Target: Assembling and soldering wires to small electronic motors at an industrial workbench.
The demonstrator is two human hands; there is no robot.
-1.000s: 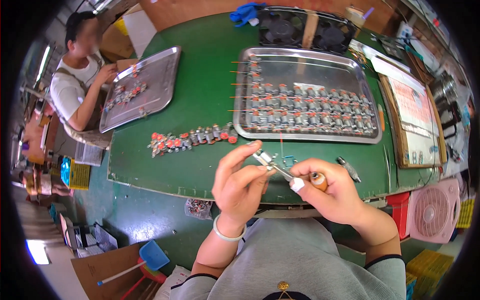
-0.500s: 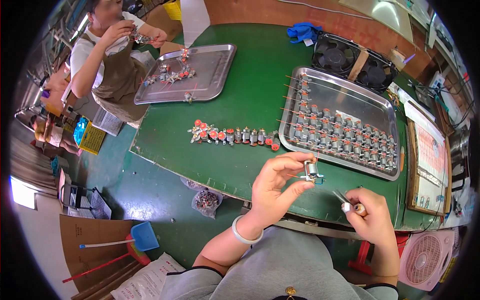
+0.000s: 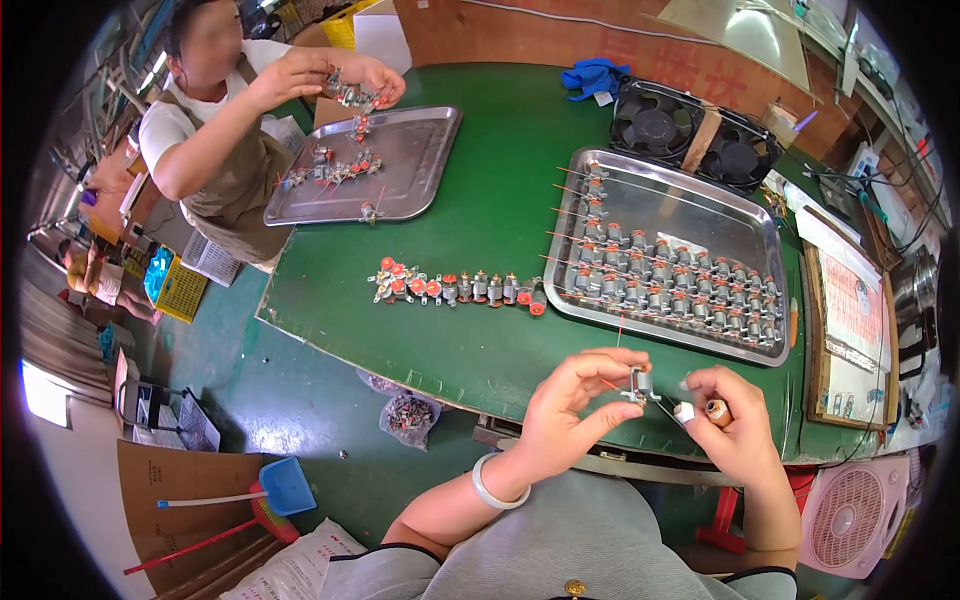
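Note:
My left hand (image 3: 572, 402) pinches a small electric motor (image 3: 642, 382) between thumb and fingertips, above the table's near edge. The motor is a silver can with a metal bracket and thin red wire. In my right hand (image 3: 735, 425) is a wooden-handled tool (image 3: 718, 411); its slim metal shaft points toward the motor's lower side. The shaft's tip is too small to tell whether it touches the motor. A white wrap covers one right finger. Similar motors (image 3: 480, 288) stand in a row on the green table beyond my left hand.
A metal tray (image 3: 700, 190) holding rows of motors lies ahead to the right, with two black fans (image 3: 655, 120) behind it. Across the table, a person (image 3: 215, 130) handles wired motors over another tray (image 3: 425, 160). A framed paper board (image 3: 850, 330) lies at the right.
Both hands have come lower and closer together, bringing the tool's shaft to the motor. The person opposite has moved their wired motors out over the tray.

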